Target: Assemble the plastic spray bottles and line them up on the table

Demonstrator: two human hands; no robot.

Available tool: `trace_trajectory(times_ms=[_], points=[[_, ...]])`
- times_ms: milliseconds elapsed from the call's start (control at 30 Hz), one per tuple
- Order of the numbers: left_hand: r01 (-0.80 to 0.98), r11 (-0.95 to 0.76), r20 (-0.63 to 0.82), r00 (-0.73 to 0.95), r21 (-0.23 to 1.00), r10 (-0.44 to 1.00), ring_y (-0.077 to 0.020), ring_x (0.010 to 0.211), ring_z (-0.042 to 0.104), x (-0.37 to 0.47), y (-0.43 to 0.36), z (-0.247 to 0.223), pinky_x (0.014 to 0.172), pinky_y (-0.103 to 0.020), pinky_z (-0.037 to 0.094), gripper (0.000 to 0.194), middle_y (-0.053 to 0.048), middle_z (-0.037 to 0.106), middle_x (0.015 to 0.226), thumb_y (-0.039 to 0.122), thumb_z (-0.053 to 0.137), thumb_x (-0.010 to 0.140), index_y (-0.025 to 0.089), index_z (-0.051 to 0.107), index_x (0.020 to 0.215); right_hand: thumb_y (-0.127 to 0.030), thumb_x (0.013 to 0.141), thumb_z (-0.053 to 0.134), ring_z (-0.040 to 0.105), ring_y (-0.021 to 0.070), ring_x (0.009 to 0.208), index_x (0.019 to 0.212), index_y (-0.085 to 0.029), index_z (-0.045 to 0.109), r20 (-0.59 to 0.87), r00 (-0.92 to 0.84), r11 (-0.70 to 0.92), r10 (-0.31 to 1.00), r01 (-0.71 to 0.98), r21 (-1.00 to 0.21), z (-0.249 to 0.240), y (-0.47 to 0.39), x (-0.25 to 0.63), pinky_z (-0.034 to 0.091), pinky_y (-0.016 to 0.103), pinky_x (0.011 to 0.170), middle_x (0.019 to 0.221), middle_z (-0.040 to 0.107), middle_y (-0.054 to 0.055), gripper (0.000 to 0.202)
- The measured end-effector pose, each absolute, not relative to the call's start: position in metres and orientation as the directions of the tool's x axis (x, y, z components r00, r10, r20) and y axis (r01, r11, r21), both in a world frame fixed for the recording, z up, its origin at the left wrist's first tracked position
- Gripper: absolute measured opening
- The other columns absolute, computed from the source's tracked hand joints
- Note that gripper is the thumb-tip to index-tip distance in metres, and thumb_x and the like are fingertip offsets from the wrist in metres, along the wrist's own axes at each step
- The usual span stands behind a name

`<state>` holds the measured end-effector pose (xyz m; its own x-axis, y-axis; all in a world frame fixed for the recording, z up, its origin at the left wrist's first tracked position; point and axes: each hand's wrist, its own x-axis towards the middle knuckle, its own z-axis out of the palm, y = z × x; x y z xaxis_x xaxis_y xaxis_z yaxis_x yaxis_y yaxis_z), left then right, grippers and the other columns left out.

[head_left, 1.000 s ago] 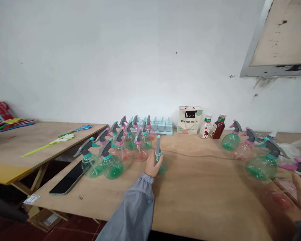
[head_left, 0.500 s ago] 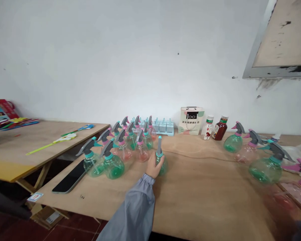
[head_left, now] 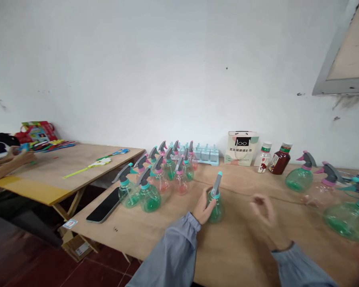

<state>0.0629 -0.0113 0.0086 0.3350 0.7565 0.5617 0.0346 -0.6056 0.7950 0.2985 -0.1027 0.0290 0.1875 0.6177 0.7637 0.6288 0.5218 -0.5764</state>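
Clasps a green spray bottle (head_left: 217,212) at the counter (head_left: 236,255) in the left hand (head_left: 202,209), at that hand's 3 o'clock; holds the right hand (head_left: 269,221), blurred and loosely curled, clearly apart, with the bottle at its 9 o'clock.

Beneath a glasses emblem (head_left: 242,142) on a paper bag (head_left: 241,157), we read a Chinese line beginning "互", running through "网眼镜" and ending "市"; its smaller print is too fine. We cannot decipher the white bottle (head_left: 263,159), dark red bottle (head_left: 280,161), bench-corner sticker (head_left: 70,224) or carton label (head_left: 83,249).
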Motion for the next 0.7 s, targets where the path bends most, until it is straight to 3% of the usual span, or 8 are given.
trace_trajectory(times_ms=[100,167,300,400,500,600,700], points=[[-0.054,-0.636,0.608,0.365,0.770,0.705,-0.0264,0.132,0.051,0.067,-0.015,0.003,0.114,-0.049,0.038,0.050,-0.016,0.054,0.140,0.048,0.044,0.097,0.018,0.039,0.137,-0.058,0.081,0.067,0.055,0.0297,0.122,0.137,-0.024,0.043,0.704,0.033,0.590,0.709,0.520,-0.618,0.029,-0.044,0.253,0.047,0.049,0.104,0.134,0.054,0.015,0.070],[-0.077,-0.709,0.697,0.282,0.701,0.659,-0.0256,0.127,0.055,0.065,-0.014,0.004,0.109,-0.048,0.043,0.046,-0.016,0.057,0.135,0.046,0.038,0.099,0.018,0.041,0.136,-0.059,0.076,0.070,0.046,0.0314,0.134,0.144,-0.024,0.030,0.654,-0.001,0.582,0.756,0.457,-0.673,0.032,-0.028,0.232,0.040,0.051,0.111,0.146,0.043,0.017,0.086],[0.193,-0.812,0.831,-0.208,0.551,0.515,-0.0245,0.112,0.060,0.045,-0.001,0.014,0.097,-0.044,0.048,0.034,-0.014,0.061,0.119,0.040,0.045,0.097,0.019,0.052,0.124,-0.054,0.078,0.070,0.040,0.0282,0.140,0.140,-0.027,0.032,0.611,0.009,0.569,0.792,0.351,-0.743,0.035,-0.026,0.218,0.029,0.050,0.119,0.147,0.045,0.015,0.078],[0.392,-0.701,0.786,-0.461,0.596,0.411,-0.0259,0.119,0.056,0.021,0.021,0.021,0.100,-0.044,0.046,0.040,-0.016,0.055,0.126,0.036,0.055,0.092,0.019,0.048,0.128,-0.056,0.078,0.070,0.042,0.0282,0.139,0.136,-0.028,0.038,0.594,0.085,0.551,0.800,0.288,-0.783,0.031,-0.029,0.219,0.029,0.050,0.119,0.144,0.048,0.013,0.072],[0.489,-0.566,0.748,-0.437,0.664,0.500,-0.0304,0.135,0.045,0.002,0.048,0.020,0.113,-0.049,0.037,0.061,-0.019,0.047,0.137,0.038,0.061,0.084,0.017,0.039,0.136,-0.059,0.075,0.072,0.044,0.0291,0.137,0.136,-0.029,0.041,0.543,0.159,0.506,0.825,0.222,-0.833,0.026,-0.033,0.220,0.034,0.050,0.116,0.143,0.048,0.011,0.074],[0.533,-0.425,0.655,-0.375,0.731,0.657,-0.0357,0.140,0.041,-0.010,0.069,0.016,0.115,-0.055,0.033,0.083,-0.022,0.044,0.142,0.040,0.071,0.074,0.014,0.031,0.142,-0.064,0.077,0.069,0.054,0.0272,0.125,0.132,-0.031,0.048,0.500,0.152,0.473,0.852,0.181,-0.862,0.025,-0.039,0.216,0.040,0.048,0.111,0.135,0.056,0.010,0.068],[0.563,-0.310,0.558,-0.343,0.766,0.756,-0.0357,0.134,0.048,-0.014,0.075,0.015,0.112,-0.054,0.037,0.082,-0.023,0.050,0.139,0.037,0.074,0.073,0.013,0.034,0.140,-0.074,0.079,0.059,0.061,0.0262,0.111,0.127,-0.030,0.055,0.487,0.190,0.457,0.852,0.182,-0.870,0.026,-0.043,0.212,0.043,0.048,0.108,0.116,0.066,0.009,0.065]])
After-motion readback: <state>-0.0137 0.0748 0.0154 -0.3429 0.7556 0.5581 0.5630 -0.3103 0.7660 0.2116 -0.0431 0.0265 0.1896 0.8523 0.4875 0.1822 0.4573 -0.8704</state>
